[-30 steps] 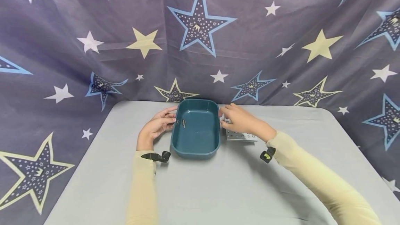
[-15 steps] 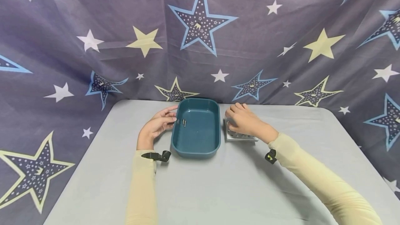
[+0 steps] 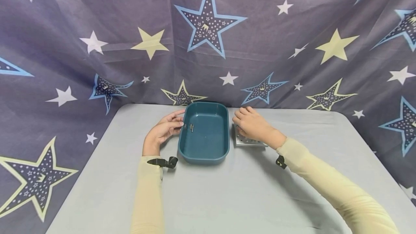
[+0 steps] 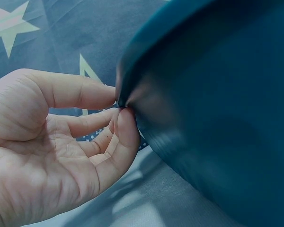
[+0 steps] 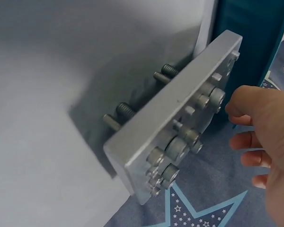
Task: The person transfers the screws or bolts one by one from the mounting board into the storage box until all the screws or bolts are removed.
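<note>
Pinching the left rim of the teal tray (image 3: pixel 208 147), the left hand (image 3: pixel 160 132) is holding it near the far edge of the worktop (image 3: pixel 201 198). The right hand (image 3: pixel 255 125) is hanging over the metal plate (image 5: pixel 175 97), just right of the tray, fingers bent; grip, cannot tell. Progress, judged: several screws (image 5: pixel 176 149) are already sitting in the plate; small metal pieces (image 3: pixel 191 128) are lying by the tray's left wall, apparently remaining.

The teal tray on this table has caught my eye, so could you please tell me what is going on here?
A person's left hand touches the side of the teal tray, which holds small metal pieces, probably screws. Their right hand is at a metal plate fitted with bolts, beside the tray. Whether the right fingers grip anything is unclear.
</note>
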The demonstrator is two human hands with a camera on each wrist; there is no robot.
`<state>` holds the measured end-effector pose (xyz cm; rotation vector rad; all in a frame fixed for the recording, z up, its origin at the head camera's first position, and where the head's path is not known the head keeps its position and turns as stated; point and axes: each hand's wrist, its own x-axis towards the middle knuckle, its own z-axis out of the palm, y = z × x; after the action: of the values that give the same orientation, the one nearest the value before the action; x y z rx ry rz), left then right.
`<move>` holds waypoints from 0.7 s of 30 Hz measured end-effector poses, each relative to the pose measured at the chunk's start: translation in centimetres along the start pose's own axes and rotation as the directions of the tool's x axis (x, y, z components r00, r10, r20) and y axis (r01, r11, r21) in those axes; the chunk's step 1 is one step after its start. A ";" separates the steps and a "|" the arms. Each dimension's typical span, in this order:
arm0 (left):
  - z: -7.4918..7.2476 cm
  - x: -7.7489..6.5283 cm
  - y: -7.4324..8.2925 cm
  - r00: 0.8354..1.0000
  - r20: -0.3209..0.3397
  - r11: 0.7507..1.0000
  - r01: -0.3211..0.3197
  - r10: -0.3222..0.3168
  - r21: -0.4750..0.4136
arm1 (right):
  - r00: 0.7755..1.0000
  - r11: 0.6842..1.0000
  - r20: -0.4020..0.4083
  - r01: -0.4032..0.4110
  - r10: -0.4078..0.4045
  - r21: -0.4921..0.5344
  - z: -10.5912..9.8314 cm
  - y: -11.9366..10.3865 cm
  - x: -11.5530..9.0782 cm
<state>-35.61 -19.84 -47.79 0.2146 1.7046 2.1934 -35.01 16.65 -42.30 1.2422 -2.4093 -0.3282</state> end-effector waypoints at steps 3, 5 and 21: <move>0.0 -0.1 0.1 1.000 0.003 1.000 -0.002 0.002 -0.003 | 1.000 1.000 0.004 0.019 -0.019 -0.025 0.0 0.0 0.2; 0.0 -0.1 0.1 1.000 0.006 1.000 -0.002 0.002 -0.009 | 0.999 0.999 0.003 0.035 -0.035 -0.035 -0.1 0.0 0.3; -0.1 0.0 -0.1 1.000 0.012 1.000 -0.005 0.005 -0.020 | 0.996 0.991 0.036 0.087 -0.084 -0.098 0.7 -0.2 0.6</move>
<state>-35.58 -19.96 -47.93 0.2263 1.6766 2.2074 -35.53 16.06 -42.87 1.3069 -2.3392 -0.4904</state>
